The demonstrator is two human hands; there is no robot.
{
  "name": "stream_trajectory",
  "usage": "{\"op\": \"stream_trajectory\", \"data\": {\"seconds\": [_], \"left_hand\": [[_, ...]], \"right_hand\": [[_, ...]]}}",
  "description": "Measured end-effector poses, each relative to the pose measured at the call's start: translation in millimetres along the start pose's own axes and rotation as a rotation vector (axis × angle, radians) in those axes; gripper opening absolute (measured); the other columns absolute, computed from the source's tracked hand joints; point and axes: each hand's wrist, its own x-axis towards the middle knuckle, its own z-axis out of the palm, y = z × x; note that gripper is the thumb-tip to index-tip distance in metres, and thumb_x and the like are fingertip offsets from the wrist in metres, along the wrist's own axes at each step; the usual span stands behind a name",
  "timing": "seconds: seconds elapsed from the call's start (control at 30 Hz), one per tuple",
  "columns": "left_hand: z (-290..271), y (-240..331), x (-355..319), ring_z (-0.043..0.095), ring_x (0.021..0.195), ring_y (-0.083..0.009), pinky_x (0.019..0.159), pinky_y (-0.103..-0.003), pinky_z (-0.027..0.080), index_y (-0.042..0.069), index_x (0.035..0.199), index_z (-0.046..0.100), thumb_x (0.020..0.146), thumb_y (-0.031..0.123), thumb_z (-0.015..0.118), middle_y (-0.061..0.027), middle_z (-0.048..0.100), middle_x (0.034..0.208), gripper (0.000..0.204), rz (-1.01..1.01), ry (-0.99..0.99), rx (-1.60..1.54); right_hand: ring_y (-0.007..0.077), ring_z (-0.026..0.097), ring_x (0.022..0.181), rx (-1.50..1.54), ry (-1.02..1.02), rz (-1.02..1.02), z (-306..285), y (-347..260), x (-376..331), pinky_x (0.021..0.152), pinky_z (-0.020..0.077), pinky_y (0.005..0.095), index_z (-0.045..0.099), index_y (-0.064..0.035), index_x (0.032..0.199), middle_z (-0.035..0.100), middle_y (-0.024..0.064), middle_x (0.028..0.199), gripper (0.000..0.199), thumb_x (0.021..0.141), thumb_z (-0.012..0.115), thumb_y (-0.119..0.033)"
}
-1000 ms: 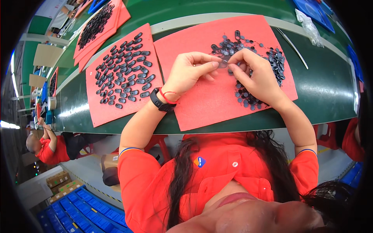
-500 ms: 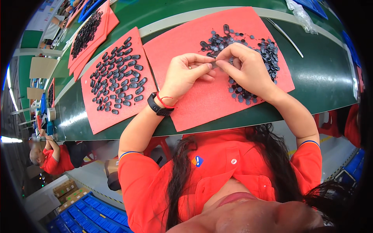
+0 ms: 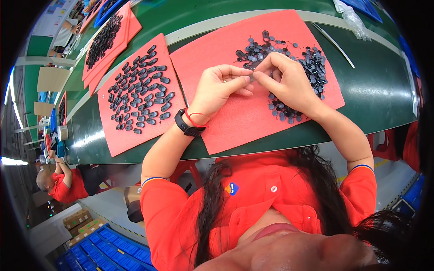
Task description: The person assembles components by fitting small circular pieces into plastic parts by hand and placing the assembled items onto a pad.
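Over a pink foam sheet (image 3: 217, 122), my left hand (image 3: 224, 86) and my right hand (image 3: 285, 80) meet fingertip to fingertip. Both pinch a small dark piece (image 3: 252, 76) between them; the fingers hide most of it, so its exact kind does not show. Beside and beyond my right hand lies a loose heap of small round grey-black discs (image 3: 315, 67), some with thin tails. Two oval black plastic housings lie at the heap's far edge, one of them upright in line (image 3: 266, 35). A dark band circles my left wrist.
Left of my hands, a second pink sheet (image 3: 118, 143) bears rows of oval black housings (image 3: 142, 92). More stacked pink sheets (image 3: 131, 31) with black parts lie farther left. Metal tweezers (image 3: 333, 44) and a clear plastic bag (image 3: 352, 20) rest on the green table (image 3: 375, 86). Another person (image 3: 63, 183) sits far left.
The whole view has shifted slightly, with the sheets and hands a little farther right and down. My fingertips stay together, with only a slight shift around the small piece.
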Motion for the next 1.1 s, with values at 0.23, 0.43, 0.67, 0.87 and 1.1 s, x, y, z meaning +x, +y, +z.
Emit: {"op": "stream_trajectory", "data": {"seconds": [0.23, 0.43, 0.67, 0.87, 1.1], "left_hand": [[0, -5, 0, 0.064, 0.071, -0.0146, 0.068, -0.025, 0.054, -0.006, 0.101, 0.058, 0.084, 0.003, 0.059, -0.0119, 0.064, 0.087, 0.019, 0.022, -0.001, -0.037], [2, -3, -2, 0.065, 0.069, -0.0167, 0.065, -0.025, 0.054, -0.007, 0.098, 0.058, 0.083, 0.003, 0.06, -0.0137, 0.064, 0.09, 0.018, 0.071, -0.003, -0.036], [5, -1, -4, 0.065, 0.068, -0.0159, 0.064, -0.024, 0.053, -0.008, 0.098, 0.059, 0.082, 0.003, 0.061, -0.0133, 0.065, 0.088, 0.019, 0.102, 0.01, -0.007], [8, 1, -6, 0.063, 0.07, -0.0132, 0.066, -0.024, 0.054, -0.006, 0.101, 0.06, 0.083, 0.002, 0.06, -0.0111, 0.064, 0.084, 0.02, 0.092, -0.002, 0.001], [9, 3, -8, 0.063, 0.069, -0.0134, 0.067, -0.023, 0.053, -0.005, 0.101, 0.061, 0.082, 0.003, 0.061, -0.0109, 0.065, 0.082, 0.02, 0.024, 0.011, -0.05]], "right_hand": [[0.0044, 0.037, 0.049, -0.022, 0.044, -0.05, 6, 3, -2, 0.044, 0.0296, 0.0212, 0.056, -0.0015, 0.078, 0.052, 0.0004, 0.064, 0.011, 0.077, 0.064, -0.009], [0.004, 0.039, 0.049, -0.088, 0.099, -0.126, 3, -3, -2, 0.046, 0.0316, 0.0203, 0.058, -0.0019, 0.081, 0.052, 0.0004, 0.063, 0.011, 0.078, 0.064, -0.01], [0.0005, 0.04, 0.051, 0.164, -0.17, 0.207, -9, -6, 2, 0.047, 0.0323, 0.0177, 0.061, 0.0012, 0.089, 0.056, -0.0026, 0.066, 0.018, 0.079, 0.063, -0.013], [-0.0007, 0.046, 0.057, 0.241, -0.22, 0.265, -8, -1, 2, 0.049, 0.0355, 0.0159, 0.06, 0.0015, 0.083, 0.058, -0.0023, 0.069, 0.015, 0.081, 0.062, -0.013], [0.0013, 0.05, 0.064, 0.341, -0.252, 0.296, -8, 2, 2, 0.055, 0.0394, 0.0163, 0.057, 0.0011, 0.08, 0.058, -0.0006, 0.073, 0.014, 0.081, 0.06, -0.012]]}}
